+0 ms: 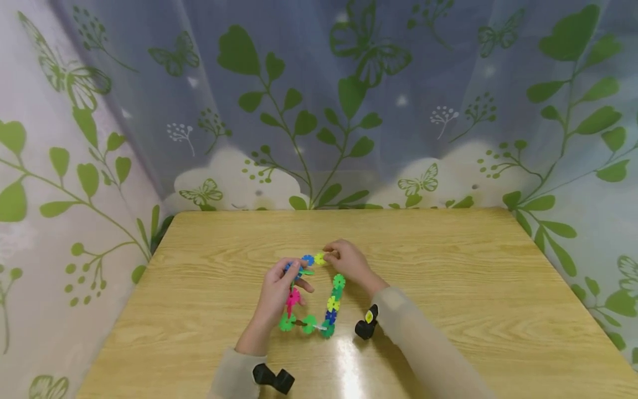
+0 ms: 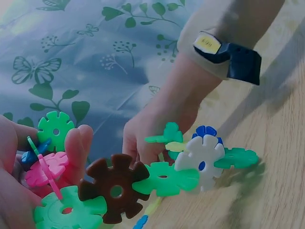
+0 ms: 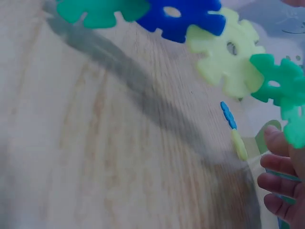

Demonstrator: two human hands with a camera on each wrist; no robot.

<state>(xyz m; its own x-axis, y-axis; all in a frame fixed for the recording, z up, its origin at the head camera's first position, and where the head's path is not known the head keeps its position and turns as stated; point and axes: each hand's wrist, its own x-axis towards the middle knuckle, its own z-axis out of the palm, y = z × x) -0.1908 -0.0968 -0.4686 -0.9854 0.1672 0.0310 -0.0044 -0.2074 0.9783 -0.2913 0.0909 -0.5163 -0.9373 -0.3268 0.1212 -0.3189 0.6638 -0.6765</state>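
My left hand (image 1: 276, 291) pinches one end of a chain of notched plastic building discs, by a blue disc (image 1: 294, 270) and a light green disc (image 2: 56, 131). Pink discs (image 1: 293, 296) hang below its fingers. The chain bends through a brown disc (image 2: 114, 188) and a white disc (image 2: 202, 162), then up to a green end disc (image 1: 339, 281). Beyond it, a joined pair, a yellow disc (image 1: 320, 259) and a blue disc (image 1: 308, 260), lies on the table. The right hand (image 1: 349, 260) reaches to this pair with loosely bent fingers; whether they touch it, I cannot tell.
The wooden table (image 1: 199, 288) reaches back to a curtain (image 1: 309, 127) printed with leaves and butterflies, which also hangs at both sides. Black wrist cameras sit on the left sleeve (image 1: 234, 374) and the right sleeve (image 1: 413, 327).
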